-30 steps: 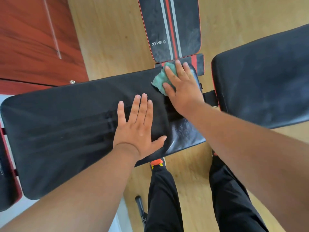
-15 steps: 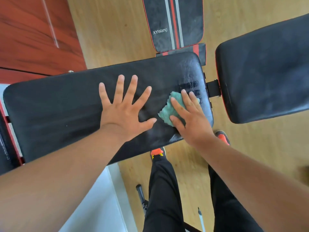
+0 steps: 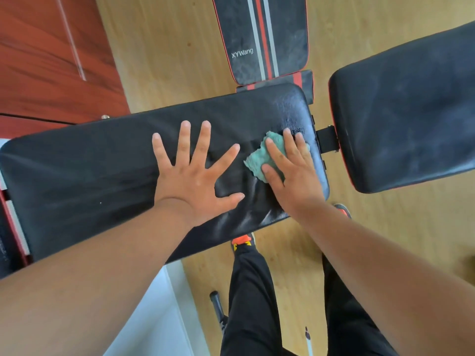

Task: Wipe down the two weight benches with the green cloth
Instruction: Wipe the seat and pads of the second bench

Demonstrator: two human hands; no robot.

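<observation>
Wiping under way on the long black bench pad [image 3: 102,170], right end being worked.

The near pad shows dull smears and streaks around the green cloth [image 3: 259,160], so I judge this bench is only partly done. The second pad [image 3: 406,119] to the right looks dusty and untouched, as does the striped pad [image 3: 262,37] beyond, so most of the job seems left. The right hand [image 3: 290,176] lies flat on the cloth, fingers fairly straight, pressing it against the pad near the right edge; it is not bunched in a fist. The left hand [image 3: 195,176] holds nothing, its grip released, fingers spread wide and palm down on the middle of the pad, apparently steadying the person.
</observation>
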